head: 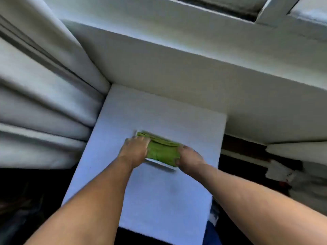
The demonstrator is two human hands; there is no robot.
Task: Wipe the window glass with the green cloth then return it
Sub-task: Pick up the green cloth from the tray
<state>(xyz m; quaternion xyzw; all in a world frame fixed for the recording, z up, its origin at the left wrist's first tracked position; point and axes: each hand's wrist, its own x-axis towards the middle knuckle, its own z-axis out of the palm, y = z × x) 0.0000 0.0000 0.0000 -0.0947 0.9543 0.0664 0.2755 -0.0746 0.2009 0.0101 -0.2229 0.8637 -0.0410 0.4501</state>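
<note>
A folded green cloth [161, 150] lies on a small white tray [159, 164] in the middle of a white table [159, 200]. My left hand [135, 151] is on the cloth's left end, and my right hand [187, 159] is on its right end. Both hands have fingers curled around the cloth's edges. The window glass [221, 6] shows at the top of the view, above a deep white sill [177, 55]. The picture is slightly blurred.
White curtain folds [40, 85] hang along the left. A window frame bar [272, 13] crosses the top right. To the right of the table there is a dark gap with pale cloth or bedding [300, 174].
</note>
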